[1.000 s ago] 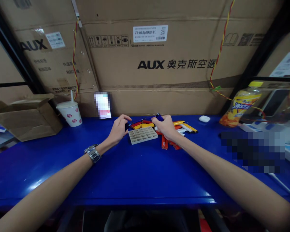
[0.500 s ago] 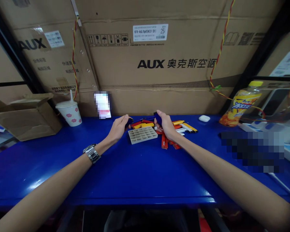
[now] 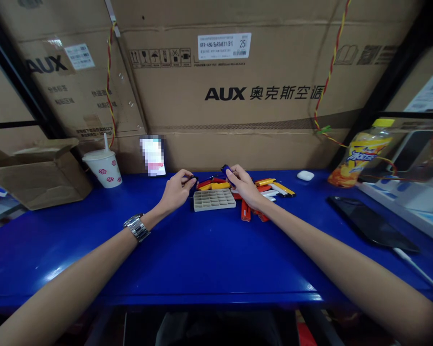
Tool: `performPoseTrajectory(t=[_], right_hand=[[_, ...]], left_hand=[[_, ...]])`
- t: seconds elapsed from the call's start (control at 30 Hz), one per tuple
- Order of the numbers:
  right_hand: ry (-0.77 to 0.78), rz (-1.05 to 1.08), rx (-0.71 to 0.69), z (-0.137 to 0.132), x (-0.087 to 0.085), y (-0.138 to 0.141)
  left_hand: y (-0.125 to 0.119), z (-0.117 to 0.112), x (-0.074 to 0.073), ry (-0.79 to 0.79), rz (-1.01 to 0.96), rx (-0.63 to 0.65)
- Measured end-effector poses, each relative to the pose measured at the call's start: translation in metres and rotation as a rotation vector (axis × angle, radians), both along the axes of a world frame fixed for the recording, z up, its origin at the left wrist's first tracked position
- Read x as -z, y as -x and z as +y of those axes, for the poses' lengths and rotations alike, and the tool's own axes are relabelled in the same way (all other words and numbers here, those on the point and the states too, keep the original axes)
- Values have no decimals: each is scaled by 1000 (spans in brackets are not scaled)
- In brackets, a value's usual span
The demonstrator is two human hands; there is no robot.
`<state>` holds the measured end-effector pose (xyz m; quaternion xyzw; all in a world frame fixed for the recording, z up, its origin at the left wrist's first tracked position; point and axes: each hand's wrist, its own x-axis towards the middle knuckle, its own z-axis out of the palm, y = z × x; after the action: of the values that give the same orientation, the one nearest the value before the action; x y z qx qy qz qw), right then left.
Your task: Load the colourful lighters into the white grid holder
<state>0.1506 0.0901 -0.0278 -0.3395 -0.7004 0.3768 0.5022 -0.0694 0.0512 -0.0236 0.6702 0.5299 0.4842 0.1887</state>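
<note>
The person's two bare hands work above a glossy blue tabletop. The left hand, with a silver metal-link watch at its wrist, pinches a small dark object between thumb and fingers; its exact form is too small to tell. The right hand is closed around a slim dark-blue piece with a black end, held tilted, with the thumb along its side. The hands are apart from each other.

Between and slightly nearer the person than the hands lies a shallow beige rectangular tray divided into a grid of compartments, flat on the tabletop. Slim yellow plastic pieces and red pieces with dark ends lie just behind it. Under and beside the right hand are orange-red plastic pieces, with white plastic pieces farther right.

At the left stand an open brown cardboard box and a white paper cup with red motifs and a straw. At the right are a small white rounded case, a yellow-capped plastic bottle and a black phone joined to a white cable. Large printed brown cartons form the background.
</note>
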Motion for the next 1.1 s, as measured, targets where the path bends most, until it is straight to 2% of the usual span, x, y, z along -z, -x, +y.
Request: performPoseTrajectory(t=[0.17,0.37,0.53,0.7,0.9,1.0,1.1], right_hand=[[-190,-98,50,-4,-5,-1],[-186,-127,25,-6,-5,1],[-180,-144,50,-8,-6,3],[-171,-124,43,-11,-8,4],[-85,-102,-107,-12,-5,13],[-114,-173,-186,-16,-5,19],[-156,-273,-188,-21,-6,22]], left_hand=[[0,-2,-3,-98,-12,-33],[0,-2,1,-59,189,-71],[3,-3,-2,-86,329,-55],[5,-3,-2,-90,351,-4],[1,-4,-2,-37,292,42],[-1,-6,-3,-41,278,72],[-1,-6,-3,-30,298,81]])
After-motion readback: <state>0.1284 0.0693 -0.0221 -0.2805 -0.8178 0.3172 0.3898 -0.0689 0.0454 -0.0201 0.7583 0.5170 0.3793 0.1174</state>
